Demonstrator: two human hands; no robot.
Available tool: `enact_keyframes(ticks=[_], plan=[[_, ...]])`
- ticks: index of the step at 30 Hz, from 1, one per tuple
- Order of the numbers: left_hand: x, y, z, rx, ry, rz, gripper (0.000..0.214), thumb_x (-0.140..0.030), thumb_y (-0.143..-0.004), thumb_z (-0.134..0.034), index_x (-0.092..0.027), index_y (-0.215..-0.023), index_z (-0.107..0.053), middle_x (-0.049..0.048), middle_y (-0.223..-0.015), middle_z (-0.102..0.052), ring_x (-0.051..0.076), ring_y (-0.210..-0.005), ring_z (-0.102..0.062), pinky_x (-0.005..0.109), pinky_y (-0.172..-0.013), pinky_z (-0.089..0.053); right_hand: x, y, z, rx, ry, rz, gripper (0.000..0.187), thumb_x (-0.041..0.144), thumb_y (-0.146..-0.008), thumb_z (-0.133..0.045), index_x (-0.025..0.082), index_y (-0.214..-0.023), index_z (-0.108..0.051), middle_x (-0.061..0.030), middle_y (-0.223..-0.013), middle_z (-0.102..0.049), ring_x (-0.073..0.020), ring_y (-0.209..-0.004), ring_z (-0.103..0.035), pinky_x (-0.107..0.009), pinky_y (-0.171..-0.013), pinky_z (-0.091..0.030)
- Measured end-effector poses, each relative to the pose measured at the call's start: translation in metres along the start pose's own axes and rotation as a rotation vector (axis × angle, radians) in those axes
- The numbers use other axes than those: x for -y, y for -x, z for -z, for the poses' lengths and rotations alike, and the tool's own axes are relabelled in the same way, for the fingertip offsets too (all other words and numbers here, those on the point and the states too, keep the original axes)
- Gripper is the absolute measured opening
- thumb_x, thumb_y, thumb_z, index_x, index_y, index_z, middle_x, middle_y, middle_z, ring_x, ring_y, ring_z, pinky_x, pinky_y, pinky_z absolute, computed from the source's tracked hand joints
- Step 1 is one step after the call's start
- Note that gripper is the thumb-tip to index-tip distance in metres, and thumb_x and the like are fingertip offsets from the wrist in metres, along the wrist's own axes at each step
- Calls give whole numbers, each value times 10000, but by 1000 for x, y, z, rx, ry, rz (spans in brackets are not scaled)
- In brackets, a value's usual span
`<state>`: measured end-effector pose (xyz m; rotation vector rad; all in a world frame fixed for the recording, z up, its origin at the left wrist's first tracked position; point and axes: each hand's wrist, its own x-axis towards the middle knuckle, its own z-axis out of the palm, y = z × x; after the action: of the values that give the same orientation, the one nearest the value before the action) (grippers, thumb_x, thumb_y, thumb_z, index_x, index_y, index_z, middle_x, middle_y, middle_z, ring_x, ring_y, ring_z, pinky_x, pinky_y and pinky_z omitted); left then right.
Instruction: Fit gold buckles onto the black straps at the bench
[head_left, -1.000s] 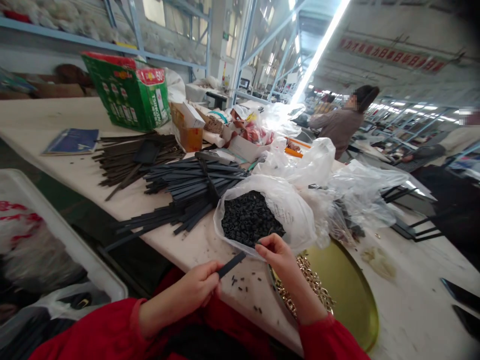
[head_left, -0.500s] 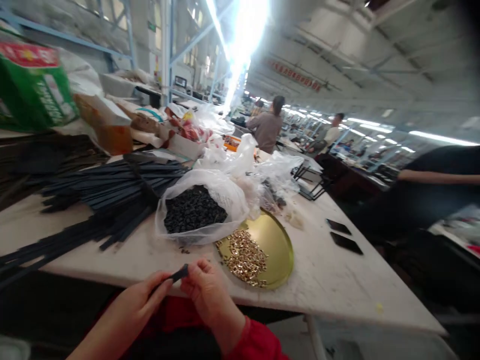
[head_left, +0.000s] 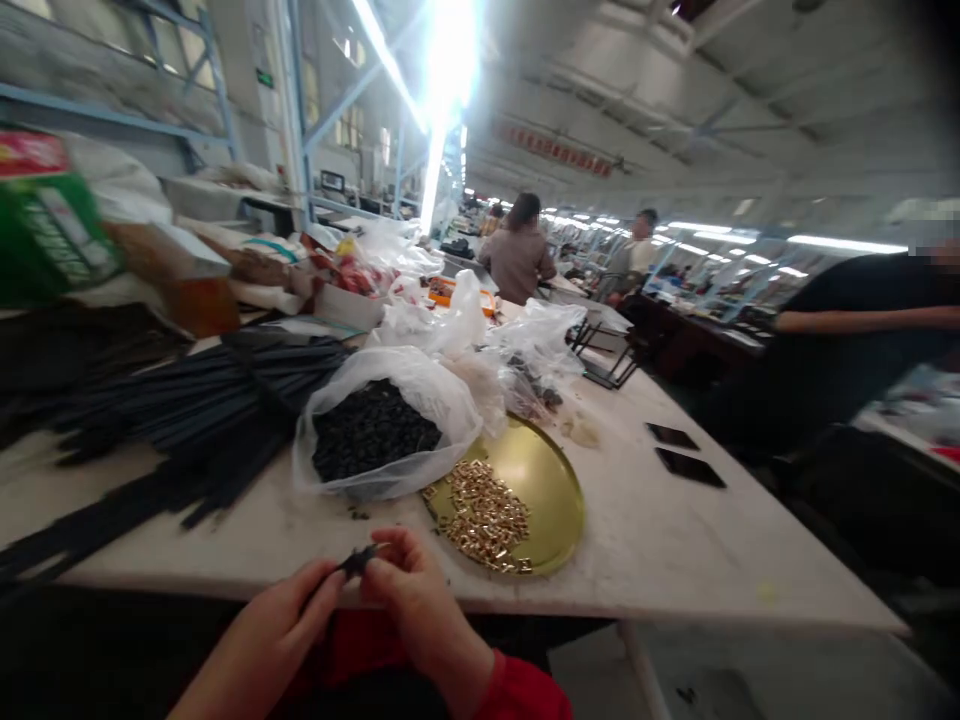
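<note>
Since one second ago, the right hand [head_left: 420,592] has moved from the edge of the bag [head_left: 442,402] to the black strip [head_left: 355,562] in the left hand [head_left: 289,608]. Far left, a pile of dark strips [head_left: 187,400] lies on the desk [head_left: 637,560]. Next, the left hand pinches the black strip between thumb and fingers. Only a short piece shows, between the two hands, its long way running across and a little up to the right. Ahead sits the bag, with black bits [head_left: 375,435] inside. The right hand is pinched on the strip's right end; blur hides any small bit there. Ahead and to the right, a gold tray [head_left: 551,490] lies nearer the right hand.
</note>
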<state>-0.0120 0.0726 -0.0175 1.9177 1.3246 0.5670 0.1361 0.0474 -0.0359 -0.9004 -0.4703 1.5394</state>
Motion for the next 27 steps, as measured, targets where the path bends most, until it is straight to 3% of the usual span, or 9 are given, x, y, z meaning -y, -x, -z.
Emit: enact_keyframes(ticks=[7, 16, 20, 23, 25, 27], plan=[[-26, 13, 6, 41, 73, 34, 306, -323, -862, -347, -172, -777, -598, 11, -717, -642, 162, -669, -578, 225, -623, -426, -1, 10, 8, 91, -74, -135, 256, 223, -619, -778, 186, -852, -677, -2, -843, -704, -92, -709, -634, -205, -693, -491], [-17, 25, 3, 26, -165, -6, 276, -264, -872, -370, -188, -788, -622, 23, -717, -659, 156, -641, -600, 209, -601, -399, -12, 10, 17, 46, 199, -126, 296, 333, -616, -771, 208, -872, -689, -5, -806, -707, -135, -698, -633, -268, -707, -490], [-14, 28, -1, 24, -336, -17, 300, -238, -876, -342, -173, -811, -627, 62, -741, -674, 185, -669, -625, 229, -610, -396, -11, 11, 17, 18, 513, 93, 202, 311, -631, -735, 222, -811, -718, -21, -790, -683, -177, -754, -600, -303, -734, -463], [-13, 30, -3, 62, -280, -2, 306, -240, -871, -336, -175, -801, -626, 59, -750, -680, 193, -694, -634, 233, -622, -407, -14, 13, 18, 44, 703, 248, 131, 268, -665, -685, 225, -782, -728, -32, -769, -658, -197, -770, -575, -316, -744, -446], [-10, 31, -4, 99, -188, 24, 303, -253, -865, -352, -189, -746, -623, 34, -723, -678, 178, -669, -630, 222, -602, -413, -22, 13, 22, 19, 669, 178, 136, 288, -633, -702, 219, -749, -721, -32, -746, -654, -202, -737, -571, -326, -721, -450], [-4, 31, -9, 122, -106, 26, 285, -266, -857, -391, -208, -708, -627, 10, -703, -679, 164, -651, -631, 208, -573, -424, -34, 9, 28, -40, 534, -6, 228, 348, -523, -766, 208, -689, -699, -13, -621, -624, -189, -605, -552, -324, -625, -459]])
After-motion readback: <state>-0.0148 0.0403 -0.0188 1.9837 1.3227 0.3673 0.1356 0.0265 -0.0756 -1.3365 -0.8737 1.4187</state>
